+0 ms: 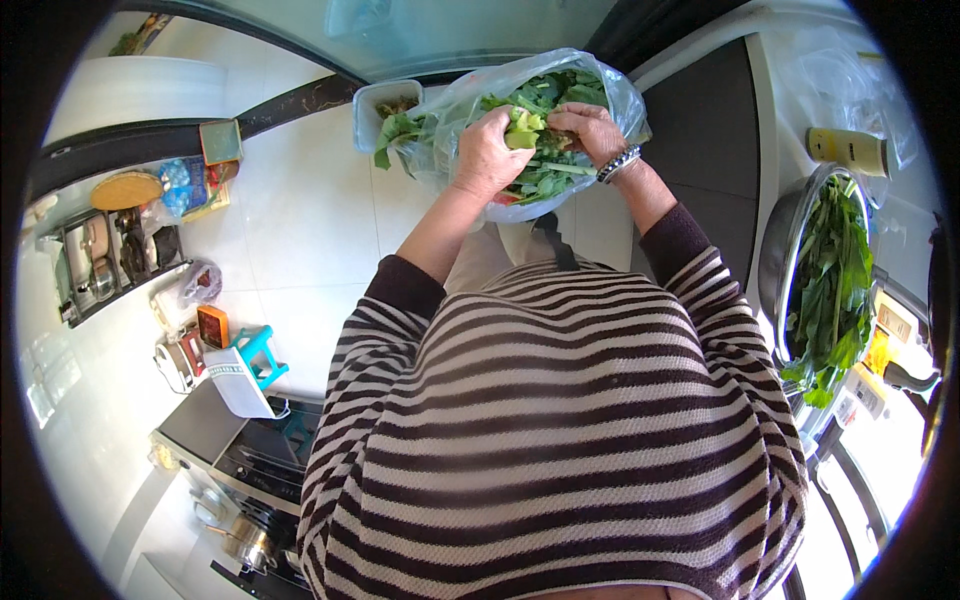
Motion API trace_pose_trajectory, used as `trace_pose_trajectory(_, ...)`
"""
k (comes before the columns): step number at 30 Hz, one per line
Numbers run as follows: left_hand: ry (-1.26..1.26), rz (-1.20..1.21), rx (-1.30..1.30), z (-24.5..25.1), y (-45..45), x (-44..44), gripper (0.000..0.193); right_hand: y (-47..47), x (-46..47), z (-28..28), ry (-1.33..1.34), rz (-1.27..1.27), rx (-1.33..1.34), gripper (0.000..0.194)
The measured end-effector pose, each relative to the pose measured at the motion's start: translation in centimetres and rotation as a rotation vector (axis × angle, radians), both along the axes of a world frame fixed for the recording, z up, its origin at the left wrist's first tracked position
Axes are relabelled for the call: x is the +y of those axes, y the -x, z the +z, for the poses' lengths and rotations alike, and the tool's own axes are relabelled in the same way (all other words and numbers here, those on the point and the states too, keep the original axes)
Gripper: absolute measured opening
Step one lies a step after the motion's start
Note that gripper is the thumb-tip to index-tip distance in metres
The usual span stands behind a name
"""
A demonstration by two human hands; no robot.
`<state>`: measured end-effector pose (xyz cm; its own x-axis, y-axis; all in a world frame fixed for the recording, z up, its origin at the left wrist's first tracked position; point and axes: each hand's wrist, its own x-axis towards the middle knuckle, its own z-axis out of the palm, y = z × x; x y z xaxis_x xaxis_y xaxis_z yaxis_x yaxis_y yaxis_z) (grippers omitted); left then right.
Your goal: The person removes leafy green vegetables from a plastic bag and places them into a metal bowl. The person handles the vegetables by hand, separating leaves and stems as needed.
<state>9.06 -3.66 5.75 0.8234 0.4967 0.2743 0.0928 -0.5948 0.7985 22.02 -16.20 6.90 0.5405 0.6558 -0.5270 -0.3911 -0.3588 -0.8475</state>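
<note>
My left hand [487, 154] grips a small bunch of pale green vegetable stalks [527, 129] above an open clear plastic bag [619, 82]. Close beside the stalks, my right hand [589, 135], with a beaded bracelet on its wrist, pinches a piece of the greens between thumb and fingers; its fingertips partly hide what they hold. Leafy greens [551, 180] fill the bag, and some leaves poke out at its left side. Left of the bag, a white plastic bin [366, 124] contains brownish-green scraps.
To the right, a metal basin [772, 255] of long leafy greens sits on the counter near a yellow container [847, 150]. A turquoise stool [262, 356] stands on the tiled floor [315, 210] at left. Dark cabinet doors [701, 142] border the right side; a glass panel [480, 30] lies ahead.
</note>
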Motion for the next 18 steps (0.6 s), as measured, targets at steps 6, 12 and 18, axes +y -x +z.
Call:
trace_pose_trajectory(6, -0.058, -0.016, 0.121, 0.3, 0.3, -1.0, 0.031, 0.2, 0.3, -3.6, 0.107, -0.051, -0.157, 0.016)
trace_pose_trajectory(12, -0.057, 0.033, 0.147, -0.3, 0.4, -1.4, 0.027, 0.8, 1.8, -3.9, 0.154, -0.227, 0.044, 0.016)
trace_pose_trajectory(18, 0.273, 0.155, 0.076, -1.0, 0.9, -2.1, 0.024, 0.7, 1.3, -5.5, -0.004, -0.255, 0.275, 0.019)
